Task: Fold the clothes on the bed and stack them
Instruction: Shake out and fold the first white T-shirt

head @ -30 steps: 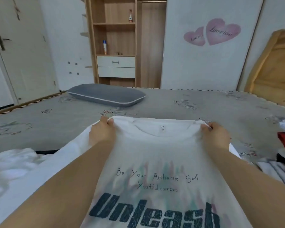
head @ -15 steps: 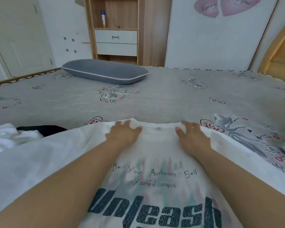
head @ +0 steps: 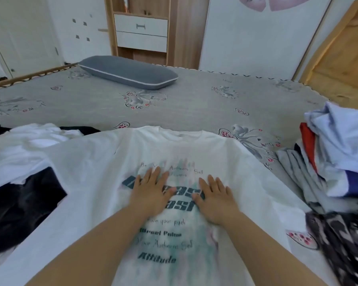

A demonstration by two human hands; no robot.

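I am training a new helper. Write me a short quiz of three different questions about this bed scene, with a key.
1. True or false: both hands, left and right, lie flat on the printed white T-shirt.
2. Which lies at the far side of the bed? A. grey pillow B. red towel C. brown box
3. Fill in: the pile of clothes is on the person's ____ side.

Key: 1 true; 2 A; 3 right

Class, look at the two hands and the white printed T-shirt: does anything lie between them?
Nothing visible does. The left hand and right hand lie flat, directly on the white T-shirt print.
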